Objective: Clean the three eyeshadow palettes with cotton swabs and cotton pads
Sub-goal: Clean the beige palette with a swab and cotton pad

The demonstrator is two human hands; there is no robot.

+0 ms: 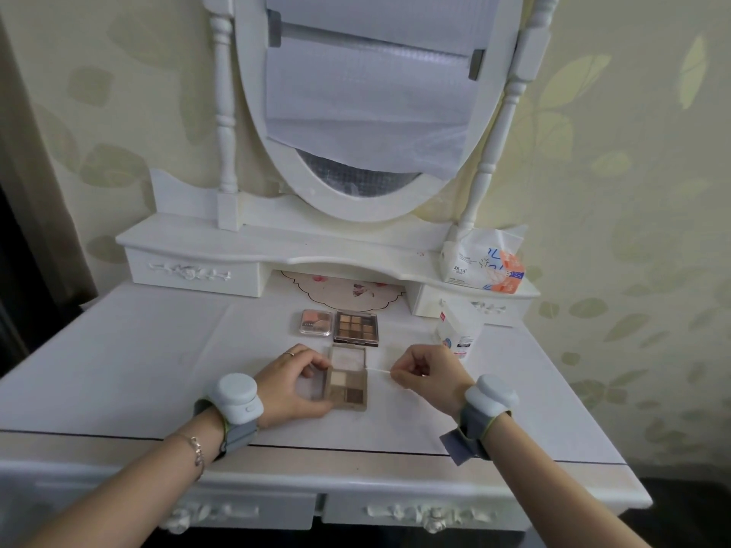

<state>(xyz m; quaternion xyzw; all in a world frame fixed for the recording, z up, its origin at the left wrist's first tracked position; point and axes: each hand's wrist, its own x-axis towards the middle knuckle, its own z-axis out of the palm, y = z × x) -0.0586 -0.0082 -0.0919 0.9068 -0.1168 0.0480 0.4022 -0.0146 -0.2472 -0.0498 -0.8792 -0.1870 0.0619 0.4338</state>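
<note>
1. The left hand rests on the dressing table near the middle of its front edge, fingers and thumb curled round the left side of an open beige palette, holding it flat on the white top.
2. The beige palette lies with its clear lid folded back toward the mirror; four shades show in its pans, from pale cream to dark brown.
3. The right hand sits just to the right of that palette, fingers bent inward, pinching a cotton swab between thumb and forefinger.
4. The swab lies nearly level, its tip at the palette's right rim; whether it touches cannot be told.
5. Two more palettes lie side by side behind the beige one, toward the back edge: a pink palette on the left and a dark nine-pan palette on the right.
6. A white box stands toward the right back corner of the table, beyond the right hand.
7. A soft pack of tissues sits on the raised shelf at the right end, beside the post of the oval mirror.
8. Each wrist wears a grey strap with a white device.
</note>
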